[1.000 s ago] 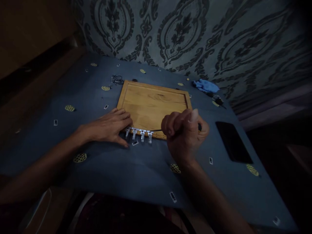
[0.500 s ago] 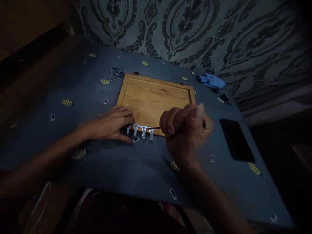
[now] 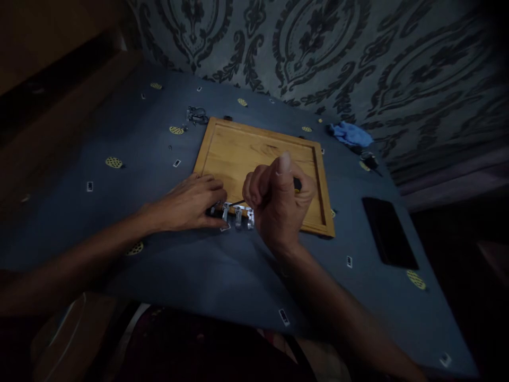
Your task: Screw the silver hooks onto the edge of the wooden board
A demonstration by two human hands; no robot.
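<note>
So, the right hand (image 3: 280, 201) is curled round a screwdriver (image 3: 237, 202), thumb uppermost, its shaft slanting to the clips (image 3: 238, 218) along the near edge of the board (image 3: 246, 151); the left hand (image 3: 193, 202) lies half spread, thumb apart, over its near-left corner; the board lies flat on the tablecloth (image 3: 207, 270), whose printed tags (image 3: 283, 317) are too small to read; a phone (image 3: 389, 233) lies to the right.

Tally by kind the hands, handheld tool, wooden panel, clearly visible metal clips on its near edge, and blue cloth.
Left hand and right hand: 2
Handheld tool: 1
Wooden panel: 1
Metal clips clearly visible: 3; another may be partly hidden
Blue cloth: 1
Total: 8
</note>
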